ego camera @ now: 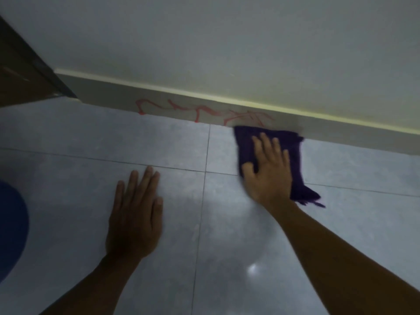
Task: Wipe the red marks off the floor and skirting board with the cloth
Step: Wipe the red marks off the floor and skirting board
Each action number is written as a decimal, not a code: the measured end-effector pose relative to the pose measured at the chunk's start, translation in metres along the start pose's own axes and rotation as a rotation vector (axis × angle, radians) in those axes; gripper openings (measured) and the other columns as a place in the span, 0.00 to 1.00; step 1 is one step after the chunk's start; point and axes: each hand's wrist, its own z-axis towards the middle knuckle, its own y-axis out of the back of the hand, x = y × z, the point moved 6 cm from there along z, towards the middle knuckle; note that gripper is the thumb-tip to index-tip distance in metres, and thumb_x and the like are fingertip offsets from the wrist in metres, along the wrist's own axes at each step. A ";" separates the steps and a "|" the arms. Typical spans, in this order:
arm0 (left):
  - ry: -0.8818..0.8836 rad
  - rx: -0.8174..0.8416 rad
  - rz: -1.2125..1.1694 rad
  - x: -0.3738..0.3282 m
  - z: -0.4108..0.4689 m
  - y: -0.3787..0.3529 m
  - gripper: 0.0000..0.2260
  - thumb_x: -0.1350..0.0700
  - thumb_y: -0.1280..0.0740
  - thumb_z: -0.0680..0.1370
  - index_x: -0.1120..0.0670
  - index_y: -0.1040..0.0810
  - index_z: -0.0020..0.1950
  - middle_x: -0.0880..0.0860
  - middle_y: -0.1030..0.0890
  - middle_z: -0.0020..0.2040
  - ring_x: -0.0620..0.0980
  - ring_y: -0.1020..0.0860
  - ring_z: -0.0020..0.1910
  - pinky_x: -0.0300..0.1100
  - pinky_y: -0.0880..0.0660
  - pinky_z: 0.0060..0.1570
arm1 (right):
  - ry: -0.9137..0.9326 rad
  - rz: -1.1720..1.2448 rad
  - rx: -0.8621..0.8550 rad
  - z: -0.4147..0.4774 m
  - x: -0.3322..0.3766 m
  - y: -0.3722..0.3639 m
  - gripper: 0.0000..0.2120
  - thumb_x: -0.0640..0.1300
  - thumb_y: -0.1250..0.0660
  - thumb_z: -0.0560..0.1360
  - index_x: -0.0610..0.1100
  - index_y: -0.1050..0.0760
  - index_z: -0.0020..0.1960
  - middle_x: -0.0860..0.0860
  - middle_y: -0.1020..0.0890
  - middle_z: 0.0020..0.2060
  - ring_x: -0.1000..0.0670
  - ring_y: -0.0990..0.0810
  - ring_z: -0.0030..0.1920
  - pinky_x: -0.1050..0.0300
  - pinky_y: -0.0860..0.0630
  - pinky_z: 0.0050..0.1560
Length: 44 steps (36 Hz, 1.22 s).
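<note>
A dark purple cloth [293, 155] lies on the grey tiled floor [79, 155], its far edge against the foot of the skirting board [109, 94]. My right hand [267, 169] presses flat on the cloth, fingers spread toward the wall. Red scribbled marks [200, 111] run along the skirting board from the middle left to just above the cloth, fainter at the right end. My left hand [136, 212] rests flat on the bare tile, fingers together, holding nothing. No red marks show on the visible floor.
A dark brown door or frame [25, 71] stands at the far left where the skirting board ends. A blue rounded shape [11, 228] sits at the left edge. The pale wall [227, 42] rises above the skirting board.
</note>
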 end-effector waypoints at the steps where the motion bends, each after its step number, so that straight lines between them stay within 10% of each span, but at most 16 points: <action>1: 0.002 0.001 -0.002 0.000 0.000 0.000 0.26 0.48 0.51 0.86 0.54 0.39 0.83 0.52 0.41 0.85 0.54 0.47 0.85 0.57 0.50 0.83 | -0.054 -0.019 -0.006 0.000 -0.013 0.002 0.35 0.58 0.51 0.76 0.50 0.48 0.81 0.51 0.46 0.82 0.46 0.52 0.82 0.41 0.53 0.80; 9: -0.011 -0.023 0.022 0.000 -0.001 -0.003 0.25 0.50 0.49 0.86 0.55 0.40 0.83 0.53 0.41 0.84 0.56 0.47 0.85 0.60 0.46 0.82 | -0.181 -0.040 -0.030 0.001 0.002 -0.002 0.36 0.57 0.58 0.77 0.44 0.49 0.82 0.46 0.47 0.82 0.42 0.51 0.81 0.39 0.53 0.80; 22: -0.003 0.008 0.063 0.003 0.001 -0.008 0.25 0.48 0.51 0.86 0.53 0.42 0.84 0.52 0.43 0.85 0.55 0.48 0.85 0.59 0.47 0.83 | 0.283 0.049 0.008 0.019 0.194 -0.032 0.30 0.54 0.48 0.79 0.46 0.40 0.79 0.47 0.39 0.79 0.42 0.41 0.78 0.44 0.46 0.78; 38: -0.004 -0.019 0.031 0.001 -0.001 -0.005 0.25 0.48 0.51 0.87 0.54 0.40 0.83 0.53 0.42 0.85 0.55 0.48 0.85 0.60 0.44 0.81 | -0.148 -0.017 -0.068 0.001 0.036 -0.007 0.32 0.52 0.52 0.78 0.43 0.43 0.80 0.44 0.39 0.80 0.40 0.43 0.79 0.39 0.47 0.79; 44: 0.000 -0.047 0.024 0.000 -0.002 -0.005 0.24 0.49 0.49 0.87 0.54 0.39 0.83 0.54 0.41 0.84 0.56 0.47 0.85 0.61 0.42 0.80 | 0.073 -0.021 -0.004 -0.002 0.090 -0.020 0.33 0.54 0.55 0.78 0.44 0.45 0.81 0.47 0.43 0.81 0.43 0.49 0.81 0.41 0.52 0.81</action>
